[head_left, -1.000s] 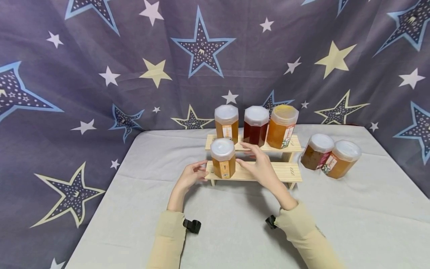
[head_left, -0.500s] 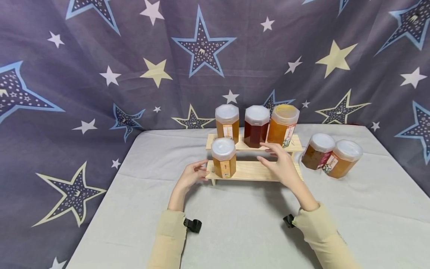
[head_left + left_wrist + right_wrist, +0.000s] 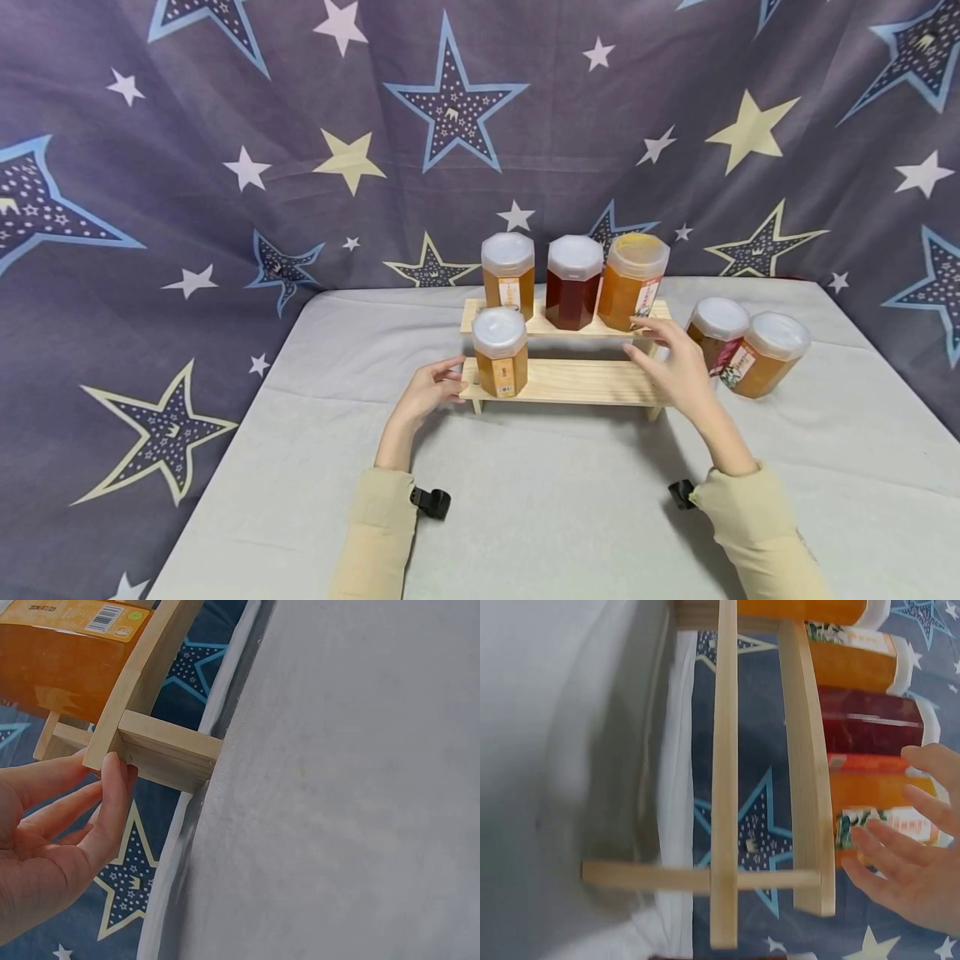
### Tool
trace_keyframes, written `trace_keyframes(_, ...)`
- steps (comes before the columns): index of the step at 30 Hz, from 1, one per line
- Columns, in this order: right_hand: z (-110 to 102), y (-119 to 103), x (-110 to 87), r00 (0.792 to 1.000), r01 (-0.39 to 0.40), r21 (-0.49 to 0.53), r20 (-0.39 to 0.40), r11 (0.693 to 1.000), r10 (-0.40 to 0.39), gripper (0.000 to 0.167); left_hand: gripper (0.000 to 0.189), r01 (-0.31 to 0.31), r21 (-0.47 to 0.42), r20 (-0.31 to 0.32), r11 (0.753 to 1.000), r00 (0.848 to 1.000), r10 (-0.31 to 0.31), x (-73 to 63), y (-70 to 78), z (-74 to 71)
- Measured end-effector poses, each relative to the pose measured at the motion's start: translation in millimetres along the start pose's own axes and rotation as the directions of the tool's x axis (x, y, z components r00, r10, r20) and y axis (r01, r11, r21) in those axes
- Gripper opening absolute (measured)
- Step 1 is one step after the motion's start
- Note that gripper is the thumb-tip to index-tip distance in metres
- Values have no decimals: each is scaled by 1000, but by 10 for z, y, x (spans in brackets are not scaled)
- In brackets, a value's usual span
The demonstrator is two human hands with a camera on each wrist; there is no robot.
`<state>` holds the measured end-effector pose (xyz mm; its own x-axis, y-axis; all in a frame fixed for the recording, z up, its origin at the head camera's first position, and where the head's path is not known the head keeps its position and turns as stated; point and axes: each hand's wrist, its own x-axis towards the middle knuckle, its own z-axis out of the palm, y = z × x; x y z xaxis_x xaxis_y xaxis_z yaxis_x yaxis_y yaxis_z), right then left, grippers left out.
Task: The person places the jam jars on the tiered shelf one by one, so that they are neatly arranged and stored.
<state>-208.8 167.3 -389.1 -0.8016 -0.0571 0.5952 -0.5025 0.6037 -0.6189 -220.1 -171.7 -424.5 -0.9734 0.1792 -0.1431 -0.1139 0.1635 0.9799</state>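
A two-step wooden display stand (image 3: 577,382) holds several octagonal jars with translucent lids, apparently honey. At the left end of its lower step my left hand (image 3: 426,393) pinches the board's end, seen closer in the left wrist view with fingers (image 3: 112,802) on the corner. One amber jar (image 3: 501,354) stands on that step, just right of this hand. My right hand (image 3: 678,367) holds nothing, its fingers spread near the stand's right end, overlapping the upper step. On that step stand an amber jar (image 3: 508,271), a dark red jar (image 3: 573,283) and an orange jar (image 3: 632,283).
Right of the stand, a brown jar (image 3: 716,329) and another amber jar (image 3: 765,354) stand close together on the grey cloth-covered table (image 3: 525,500). A dark curtain (image 3: 300,83) with stars hangs behind.
My right hand has moved right along the stand, from beside the front amber jar to the right end. The left hand and the jars have stayed in place.
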Motion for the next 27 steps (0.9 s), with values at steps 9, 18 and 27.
trace_keyframes(9, -272, 164, -23, 999, -45, -76, -29, 996, 43, 35, 49, 2, -18, -16, 1000, 1000, -2, 124, -186, -32)
trace_keyframes(18, -556, 356, -57, 992, -110, -162, -74, 981, 99, 35, 49, -1, -11, -22, 1000, 1000, 1, 124, -194, -23)
trace_keyframes(27, -737, 479, -92, 979, -206, -142, -40, 968, 202, 38, 50, 4, -26, 6, 1000, 1000, -4, 90, -134, -37)
